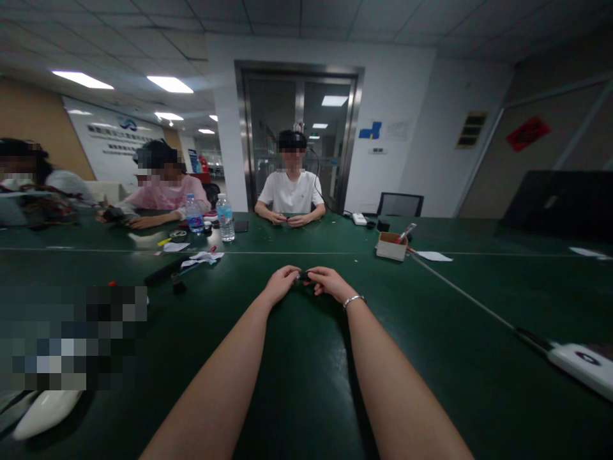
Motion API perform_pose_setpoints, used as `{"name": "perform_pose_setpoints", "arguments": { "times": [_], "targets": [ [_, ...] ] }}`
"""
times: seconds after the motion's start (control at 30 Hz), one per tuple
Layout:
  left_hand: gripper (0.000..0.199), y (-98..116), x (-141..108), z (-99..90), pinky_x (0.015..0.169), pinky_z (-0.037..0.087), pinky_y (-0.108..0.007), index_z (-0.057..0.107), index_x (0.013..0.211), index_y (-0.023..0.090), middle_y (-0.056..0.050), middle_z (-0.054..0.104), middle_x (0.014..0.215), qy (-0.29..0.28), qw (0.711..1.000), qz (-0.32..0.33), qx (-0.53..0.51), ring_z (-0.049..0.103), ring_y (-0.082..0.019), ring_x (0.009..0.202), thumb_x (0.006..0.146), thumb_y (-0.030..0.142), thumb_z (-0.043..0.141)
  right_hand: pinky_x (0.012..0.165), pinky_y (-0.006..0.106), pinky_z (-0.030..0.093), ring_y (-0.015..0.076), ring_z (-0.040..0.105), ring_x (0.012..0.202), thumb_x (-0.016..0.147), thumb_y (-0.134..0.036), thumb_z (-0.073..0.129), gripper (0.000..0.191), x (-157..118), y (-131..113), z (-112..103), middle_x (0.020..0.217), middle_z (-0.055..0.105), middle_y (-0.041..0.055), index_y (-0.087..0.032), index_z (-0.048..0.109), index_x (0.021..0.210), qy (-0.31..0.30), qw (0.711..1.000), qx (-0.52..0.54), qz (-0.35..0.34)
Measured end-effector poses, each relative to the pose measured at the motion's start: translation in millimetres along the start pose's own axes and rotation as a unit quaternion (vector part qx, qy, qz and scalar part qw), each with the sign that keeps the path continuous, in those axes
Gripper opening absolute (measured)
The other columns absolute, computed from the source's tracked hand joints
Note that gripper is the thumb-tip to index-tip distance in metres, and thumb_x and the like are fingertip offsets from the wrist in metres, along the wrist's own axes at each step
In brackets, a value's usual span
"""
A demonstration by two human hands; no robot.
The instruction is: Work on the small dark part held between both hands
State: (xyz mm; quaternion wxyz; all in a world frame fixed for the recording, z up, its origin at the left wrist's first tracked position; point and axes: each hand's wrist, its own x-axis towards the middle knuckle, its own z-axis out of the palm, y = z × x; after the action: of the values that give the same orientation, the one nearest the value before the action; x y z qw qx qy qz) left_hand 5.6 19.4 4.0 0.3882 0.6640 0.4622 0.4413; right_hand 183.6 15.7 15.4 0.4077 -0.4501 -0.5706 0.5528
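Observation:
A small black object (303, 276) is pinched between both hands above the green table (306, 358), near the middle of the view. My left hand (282, 283) grips its left end with fingertips and thumb. At its right end, my right hand (330, 282) has its fingers closed on it, and a silver bracelet (353, 300) circles that wrist. The object is too small to make out in detail, and the fingertips partly cover it.
Two water bottles (225, 218), papers (204, 257) and a black cylinder (165, 271) lie left. A small box with pens (391, 246) stands right; a white power strip (582, 367) is far right. Across the table sits a person (293, 191), with others at left.

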Motion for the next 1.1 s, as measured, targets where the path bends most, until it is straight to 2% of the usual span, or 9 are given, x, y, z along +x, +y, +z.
{"name": "perform_pose_setpoints", "arguments": {
  "times": [0.13,0.23,0.37,0.63,0.9,0.97,1.1],
  "targets": [
    [0.034,-4.9,1.9,-0.4,0.056,0.039,-0.021,0.062,0.099,0.014,-0.004,0.060,0.077,-0.007,1.000,0.014,-0.004,0.053,-0.012,0.066,0.081,0.039,0.048,0.042,0.015,0.050,0.0036,0.051,0.042,0.083,-0.018,0.060,0.022,0.5,0.7,-0.2,0.076,0.069,0.0062,-0.012,0.059,0.104,-0.001,1.000,0.000,0.000],
    [0.031,-8.4,3.5,-1.5,0.058,0.041,-0.022,0.063,0.100,0.015,-0.005,0.062,0.083,-0.002,1.000,0.018,-0.004,0.056,-0.013,0.071,0.076,0.034,0.057,0.042,0.015,0.050,0.0037,0.051,0.042,0.082,-0.018,0.062,0.020,0.8,1.6,-0.6,0.074,0.069,0.0057,-0.012,0.061,0.100,-0.002,1.000,0.007,-0.004],
    [0.037,-8.5,2.5,-3.6,0.060,0.044,-0.023,0.061,0.104,0.015,-0.006,0.063,0.084,0.002,0.999,0.015,-0.031,0.058,-0.014,0.071,0.070,0.027,0.065,0.042,0.015,0.050,0.0042,0.052,0.043,0.081,-0.018,0.062,0.018,0.5,1.5,-0.7,0.073,0.069,0.0055,-0.012,0.061,0.099,-0.004,1.000,0.017,-0.006],
    [0.041,-5.5,-0.8,-6.2,0.060,0.047,-0.026,0.061,0.103,0.013,-0.009,0.063,0.093,-0.006,0.997,0.028,-0.065,0.060,-0.014,0.070,0.064,0.024,0.070,0.041,0.014,0.049,0.0039,0.050,0.041,0.083,-0.019,0.060,0.013,2.3,1.6,-0.1,0.072,0.069,0.0059,-0.012,0.061,0.093,-0.004,1.000,-0.002,-0.002],
    [0.038,-8.4,1.8,-6.7,0.073,0.049,-0.031,0.062,0.101,0.013,-0.010,0.064,0.095,-0.006,0.997,0.045,-0.070,0.061,-0.017,0.081,0.064,0.019,0.070,0.042,0.014,0.050,0.0038,0.050,0.042,0.083,-0.019,0.058,0.013,-1.3,-1.1,-0.1,0.072,0.069,0.0069,-0.010,0.062,0.093,-0.004,1.000,-0.006,-0.004],
    [0.037,-8.2,1.6,-6.4,0.074,0.049,-0.031,0.062,0.101,0.013,-0.010,0.064,0.095,-0.007,0.996,0.043,-0.076,0.061,-0.017,0.082,0.065,0.018,0.070,0.042,0.015,0.051,0.0030,0.051,0.043,0.079,-0.013,0.062,0.020,-1.8,-1.2,-1.1,0.078,0.068,0.0054,-0.012,0.061,0.099,-0.009,1.000,0.003,-0.011],
    [0.036,-7.5,0.8,-5.6,0.076,0.049,-0.032,0.063,0.100,0.012,-0.010,0.064,0.092,0.003,0.996,0.036,-0.084,0.061,-0.017,0.083,0.065,0.019,0.071,0.044,0.016,0.053,0.0027,0.055,0.045,0.069,-0.004,0.067,0.045,-1.3,-0.4,-2.4,0.092,0.066,0.0031,-0.019,0.055,0.110,-0.013,0.999,0.028,-0.027]
  ]
}}
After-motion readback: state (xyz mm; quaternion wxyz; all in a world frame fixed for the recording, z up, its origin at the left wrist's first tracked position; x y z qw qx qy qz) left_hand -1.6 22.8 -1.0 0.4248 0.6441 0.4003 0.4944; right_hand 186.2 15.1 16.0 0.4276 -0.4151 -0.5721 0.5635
